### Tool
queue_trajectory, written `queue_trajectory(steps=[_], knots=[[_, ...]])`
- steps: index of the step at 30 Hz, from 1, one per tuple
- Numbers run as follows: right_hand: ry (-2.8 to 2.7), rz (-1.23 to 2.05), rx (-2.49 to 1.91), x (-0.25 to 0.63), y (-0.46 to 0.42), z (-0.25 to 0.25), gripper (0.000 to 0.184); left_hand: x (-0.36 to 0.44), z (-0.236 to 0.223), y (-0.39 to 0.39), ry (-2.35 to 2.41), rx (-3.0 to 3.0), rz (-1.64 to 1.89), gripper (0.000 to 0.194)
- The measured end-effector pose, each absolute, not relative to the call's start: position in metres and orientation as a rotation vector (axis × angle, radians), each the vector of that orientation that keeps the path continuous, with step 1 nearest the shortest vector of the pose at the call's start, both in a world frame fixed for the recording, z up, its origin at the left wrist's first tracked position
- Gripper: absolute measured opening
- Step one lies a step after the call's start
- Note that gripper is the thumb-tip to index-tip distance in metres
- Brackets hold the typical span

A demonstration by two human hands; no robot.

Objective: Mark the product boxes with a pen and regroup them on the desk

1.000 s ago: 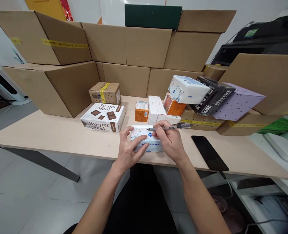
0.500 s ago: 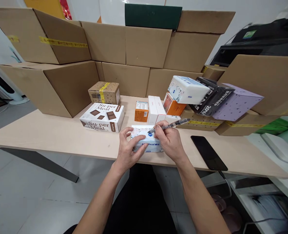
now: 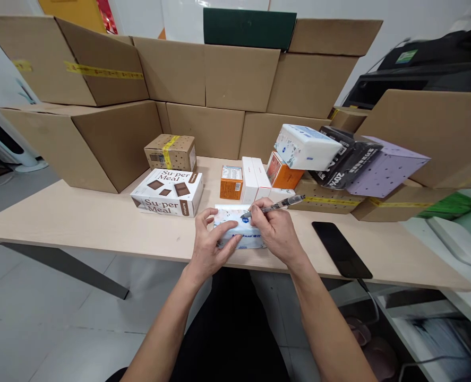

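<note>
A white and pale blue tissue pack [image 3: 245, 241] with blue lettering lies at the table's front edge. My left hand [image 3: 212, 241] grips its left side, thumb and fingers laid over the top and edge. In my right hand [image 3: 275, 228] is a pen [image 3: 282, 203] with a clear patterned barrel, pinched near its tip. The pen slants down to the left and its tip is at the pack's upper surface, beside a round blue mark. Whether the tip touches I cannot tell. My right hand covers the pack's right end.
To the left are a Su-per Meal box [image 3: 167, 192] and a taped brown box [image 3: 170, 152]. Behind the pack stand an orange box [image 3: 231, 182] and white boxes [image 3: 250, 180]. A phone [image 3: 341, 249] lies right; stacked packs [image 3: 307, 147] rise behind it. Large cartons [image 3: 243, 77] line the back.
My right hand and the pen have shifted very slightly, the pen's back end moving a little left. My left hand and the tissue pack stay where they were.
</note>
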State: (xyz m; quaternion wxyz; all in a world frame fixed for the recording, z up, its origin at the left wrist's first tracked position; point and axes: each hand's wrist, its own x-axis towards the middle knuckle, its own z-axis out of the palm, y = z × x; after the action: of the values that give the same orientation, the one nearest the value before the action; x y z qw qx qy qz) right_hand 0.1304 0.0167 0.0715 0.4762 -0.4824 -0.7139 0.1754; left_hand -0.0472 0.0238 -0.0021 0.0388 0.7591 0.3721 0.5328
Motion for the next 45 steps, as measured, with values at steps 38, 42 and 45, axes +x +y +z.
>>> queue_trajectory(steps=[38, 42, 45], knots=[[-1.477, -0.397, -2.526, 0.276, -0.074, 0.009, 0.081, -0.051, -0.003, 0.025, 1.148, 2.128, 1.939, 0.047], [-1.501, -0.133, -2.643, 0.292, -0.076, 0.007, 0.085, -0.053, -0.007, 0.026, 1.143, 2.074, 1.992, 0.051], [-1.558, -0.094, -2.631, 0.292, -0.071, 0.010, 0.075, -0.053, -0.011, 0.026, 1.146, 2.053, 2.019, 0.052]])
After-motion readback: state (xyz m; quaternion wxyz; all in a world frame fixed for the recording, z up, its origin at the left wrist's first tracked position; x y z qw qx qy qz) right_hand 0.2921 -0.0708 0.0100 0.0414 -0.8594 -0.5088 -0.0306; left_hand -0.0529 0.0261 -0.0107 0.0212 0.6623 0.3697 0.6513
